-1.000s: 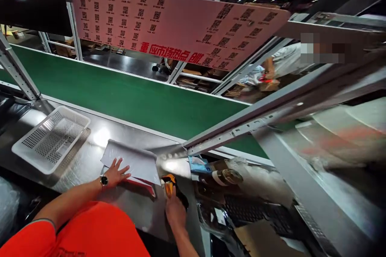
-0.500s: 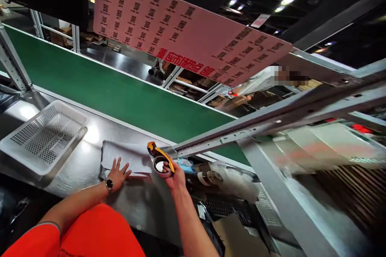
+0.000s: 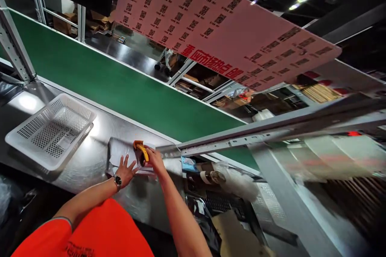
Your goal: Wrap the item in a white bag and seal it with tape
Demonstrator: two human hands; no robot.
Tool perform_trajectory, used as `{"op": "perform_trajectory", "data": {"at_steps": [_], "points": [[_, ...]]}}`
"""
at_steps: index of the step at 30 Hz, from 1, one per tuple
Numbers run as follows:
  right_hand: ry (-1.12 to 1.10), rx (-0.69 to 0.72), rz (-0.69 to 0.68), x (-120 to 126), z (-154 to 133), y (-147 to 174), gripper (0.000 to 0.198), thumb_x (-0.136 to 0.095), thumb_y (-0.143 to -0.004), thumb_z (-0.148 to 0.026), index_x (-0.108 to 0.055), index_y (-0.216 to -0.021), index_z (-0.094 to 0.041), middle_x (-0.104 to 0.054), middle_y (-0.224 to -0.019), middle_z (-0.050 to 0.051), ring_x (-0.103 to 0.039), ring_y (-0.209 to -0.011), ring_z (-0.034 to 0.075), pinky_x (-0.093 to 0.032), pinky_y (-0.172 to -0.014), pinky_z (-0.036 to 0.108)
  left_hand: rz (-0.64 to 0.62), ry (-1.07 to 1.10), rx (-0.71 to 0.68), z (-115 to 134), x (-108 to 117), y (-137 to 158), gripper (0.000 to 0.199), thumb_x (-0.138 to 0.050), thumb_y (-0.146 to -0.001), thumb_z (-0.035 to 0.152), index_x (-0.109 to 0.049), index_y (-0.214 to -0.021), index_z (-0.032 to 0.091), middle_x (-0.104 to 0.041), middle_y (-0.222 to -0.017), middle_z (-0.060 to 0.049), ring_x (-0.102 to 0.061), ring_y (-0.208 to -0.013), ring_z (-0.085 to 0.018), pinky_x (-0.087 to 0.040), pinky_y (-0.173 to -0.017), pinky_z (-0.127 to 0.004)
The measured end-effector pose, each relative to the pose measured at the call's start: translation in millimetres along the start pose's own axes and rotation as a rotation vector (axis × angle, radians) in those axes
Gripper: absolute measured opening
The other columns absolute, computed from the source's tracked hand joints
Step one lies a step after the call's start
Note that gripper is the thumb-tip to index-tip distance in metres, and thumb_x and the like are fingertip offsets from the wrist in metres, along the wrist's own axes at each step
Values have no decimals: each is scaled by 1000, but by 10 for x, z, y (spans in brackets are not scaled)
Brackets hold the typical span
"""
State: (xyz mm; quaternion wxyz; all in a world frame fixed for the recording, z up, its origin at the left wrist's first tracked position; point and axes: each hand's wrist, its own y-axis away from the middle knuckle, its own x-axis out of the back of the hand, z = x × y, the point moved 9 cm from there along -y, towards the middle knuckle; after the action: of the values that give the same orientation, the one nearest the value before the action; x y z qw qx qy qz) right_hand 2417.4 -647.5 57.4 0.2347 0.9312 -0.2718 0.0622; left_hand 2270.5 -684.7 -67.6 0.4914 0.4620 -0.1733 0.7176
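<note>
On the metal table lies a flat package with white paper [image 3: 119,152] on top. My left hand [image 3: 126,171] rests on it, fingers spread and holding nothing. A yellow tape dispenser [image 3: 141,149] is gripped in my right hand [image 3: 155,160], just right of the left fingers. It stands over the middle of the package; whether it touches the paper, I cannot tell. My right forearm and hand hide part of the package's right end.
A white perforated basket [image 3: 50,160] sits at the left of the metal table [image 3: 99,148]. Behind runs a green conveyor belt [image 3: 120,80]. A pink sign [image 3: 235,28] hangs above it. At the right are a metal post [image 3: 280,176], a keyboard [image 3: 226,204] and cardboard [image 3: 235,235].
My right hand has moved left and brought the tape dispenser down onto or close over the package, near the left hand. The left hand stays flat on the paper. The camera view has shifted.
</note>
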Motion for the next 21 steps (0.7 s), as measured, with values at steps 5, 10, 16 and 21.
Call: {"op": "perform_trajectory", "data": {"at_steps": [5, 10, 16, 21], "points": [[82, -101, 30, 501, 653, 981, 72, -79, -85, -64, -82, -132, -10, -82, -95, 9, -64, -55, 16, -51, -49, 30, 20, 2, -17, -8, -1, 9, 67, -54, -112, 20, -56, -178, 26, -38, -192, -10, -12, -181, -56, -12, -144, -86], [48, -326, 77, 780, 1611, 1704, 75, -83, -75, -76, -84, -126, -21, -76, -75, 3, -66, -50, 22, -52, -44, 35, 23, -19, -32, -8, -13, 30, 65, -52, -113, 21, -56, -178, 24, -37, -192, -12, -13, -180, -56, -12, -142, -89], [-97, -405, 102, 435, 1714, 1201, 56, -77, -81, -49, -82, -126, -16, -75, -71, 2, -62, -49, 18, -53, -47, 30, 85, -107, -14, 15, 64, 14, 59, -42, -116, 18, -67, -168, 23, -44, -189, -12, -24, -179, -53, -21, -141, -87], [-195, -438, 134, 647, 1604, 1179, 43, -71, -86, -38, -81, -119, -13, -70, -65, 2, -56, -47, 16, -48, -46, 27, 50, -153, -39, 4, 79, -3, 69, -48, -112, 13, -56, -178, 28, -41, -190, -10, -26, -178, -55, -25, -140, -89]]}}
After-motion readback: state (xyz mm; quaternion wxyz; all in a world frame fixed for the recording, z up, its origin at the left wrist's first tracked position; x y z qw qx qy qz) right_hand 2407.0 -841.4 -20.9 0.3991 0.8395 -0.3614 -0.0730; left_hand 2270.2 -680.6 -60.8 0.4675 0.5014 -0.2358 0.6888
